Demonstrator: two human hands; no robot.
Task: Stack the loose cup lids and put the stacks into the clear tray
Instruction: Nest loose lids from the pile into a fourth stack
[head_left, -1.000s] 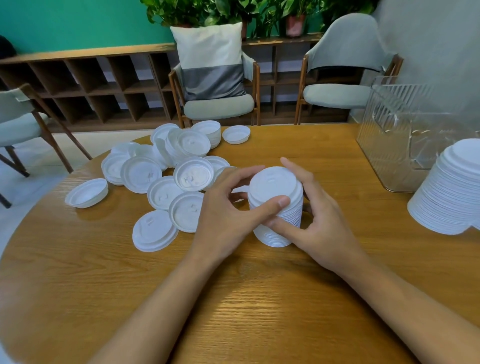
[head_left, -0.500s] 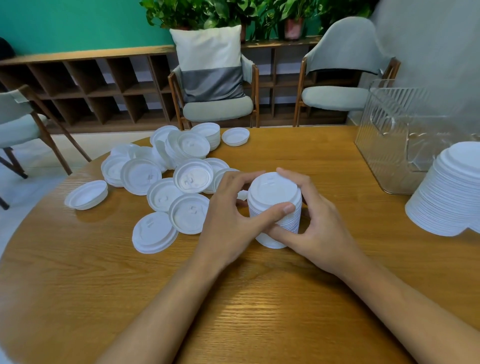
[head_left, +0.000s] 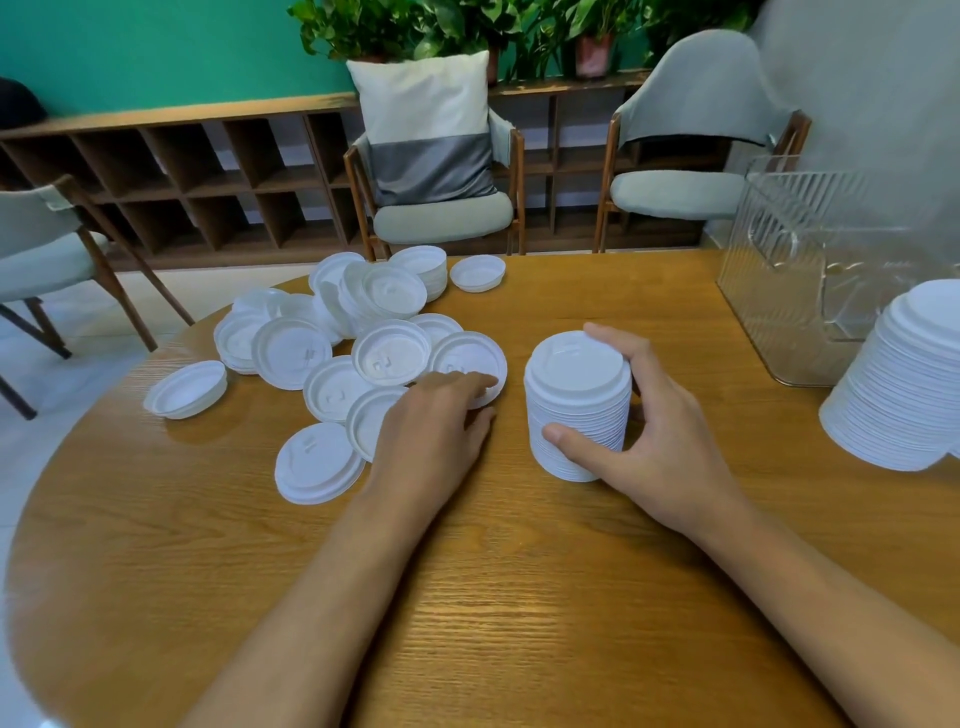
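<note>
R hand (head_left: 660, 441) curls thumb and fingers round the upright stack of white plastic cup lids (head_left: 576, 410), mid round wooden table (head_left: 519, 597). L hand (head_left: 431, 431), fingers nearly straight, touches a loose white lid (head_left: 467, 356) beside it. The clear ribbed plastic tray (head_left: 769, 291) stands far right.

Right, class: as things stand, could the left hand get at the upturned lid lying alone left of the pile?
Probably yes: the left hand only touches a nearer lid, and the lone upturned lid lies uncovered on the table, with only flat loose lids between.
</note>
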